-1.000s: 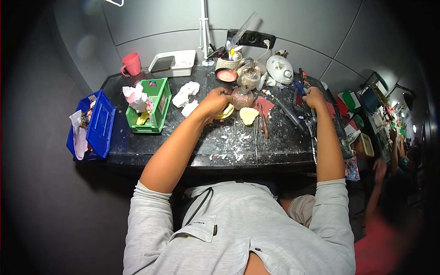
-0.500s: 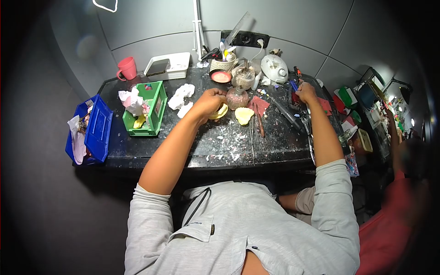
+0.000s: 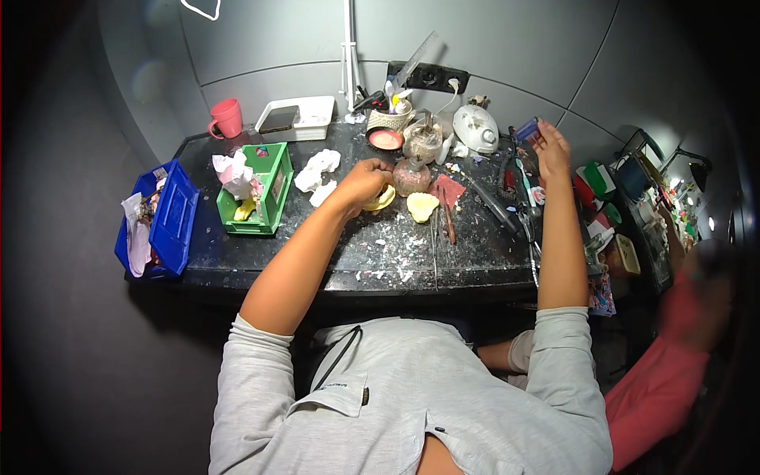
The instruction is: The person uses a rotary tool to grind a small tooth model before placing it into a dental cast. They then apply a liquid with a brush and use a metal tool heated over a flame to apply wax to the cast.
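Observation:
My left hand [image 3: 368, 184] is closed on a rounded yellow piece [image 3: 383, 199], held low over the dark table; its fingers cover part of it. Beside it stands a round glass spirit lamp [image 3: 412, 179]. A second yellow piece [image 3: 423, 207], like a dental cast, lies just right of the lamp. Raised above the right part of the table, my right hand [image 3: 552, 150] grips a blue, see-through lighter [image 3: 526, 130] near one end. Thin metal tools [image 3: 435, 245] and a red-brown handled tool [image 3: 449, 215] lie between my hands, close to a red sheet [image 3: 450, 190].
A green bin [image 3: 277, 186] and a blue bin [image 3: 176, 218] stand at the left. Crumpled white paper [image 3: 318, 170], a white tray [image 3: 317, 127] and a pink mug [image 3: 226, 119] are farther back. White scraps litter the table [image 3: 332, 257]. A person in a red sleeve [image 3: 661, 396] is at the right.
My right hand has lifted from the right side of the table, bringing the blue lighter up with it. My left hand stays by the lamp, still holding the yellow piece.

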{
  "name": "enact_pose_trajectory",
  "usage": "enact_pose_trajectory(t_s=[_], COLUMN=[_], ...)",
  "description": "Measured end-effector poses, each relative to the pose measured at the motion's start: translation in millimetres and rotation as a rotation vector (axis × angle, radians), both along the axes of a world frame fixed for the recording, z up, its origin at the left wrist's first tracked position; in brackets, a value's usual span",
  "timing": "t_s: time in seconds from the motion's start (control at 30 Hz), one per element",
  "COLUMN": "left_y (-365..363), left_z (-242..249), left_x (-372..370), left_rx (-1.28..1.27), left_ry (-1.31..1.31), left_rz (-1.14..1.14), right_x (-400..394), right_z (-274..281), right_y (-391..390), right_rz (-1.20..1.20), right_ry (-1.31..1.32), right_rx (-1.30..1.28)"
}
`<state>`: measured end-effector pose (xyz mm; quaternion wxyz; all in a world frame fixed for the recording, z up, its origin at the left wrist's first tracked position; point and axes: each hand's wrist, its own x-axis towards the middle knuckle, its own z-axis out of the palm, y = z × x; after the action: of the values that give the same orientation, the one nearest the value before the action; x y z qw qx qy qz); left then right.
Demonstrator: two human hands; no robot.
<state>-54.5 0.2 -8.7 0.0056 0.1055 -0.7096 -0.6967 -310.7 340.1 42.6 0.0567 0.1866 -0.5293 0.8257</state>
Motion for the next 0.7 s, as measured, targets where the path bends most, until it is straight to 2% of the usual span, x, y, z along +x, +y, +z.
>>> enact_pose_trajectory(t_s=[0.1, 0.17, 0.4, 0.47, 0.53, 0.57, 0.6, 0.67, 0.7], left_y=[-1, -1, -3, -5, -5, -5, -6, -6, -7], left_z=[0, -2, -2, -2, -2, -3, -3, -3, -3], left_x=[-1, -2, -1, -2, -2, -3, -3, -3, -3], left_rx=[-0.002, 0.002, 0.010, 0.011, 0.010, 0.010, 0.012, 0.006, 0.009], left_ry=[-0.005, -0.003, 0.021, 0.021, 0.015, 0.017, 0.016, 0.020, 0.017], left_rz=[0.003, 0.005, -0.006, -0.009, -0.007, -0.008, -0.003, -0.018, -0.016], right_x=[47, 54, 81, 104, 134, 130, 133, 140, 144], right_z=[34, 34, -4, -15, -14, -27, -28, -28, -30], right_y=[-31, -42, -98, -120, -132, -137, -139, -142, -144], right_rz=[0.096, 0.135, 0.423, 0.389, 0.262, 0.237, 0.241, 0.186, 0.153], right_ry=[-0.067, -0.120, -0.090, -0.056, 0.024, 0.159, 0.160, 0.392, 0.456], right_rx=[-0.166, -0.262, 0.608, 0.643, 0.810, 0.803, 0.805, 0.968, 0.940])
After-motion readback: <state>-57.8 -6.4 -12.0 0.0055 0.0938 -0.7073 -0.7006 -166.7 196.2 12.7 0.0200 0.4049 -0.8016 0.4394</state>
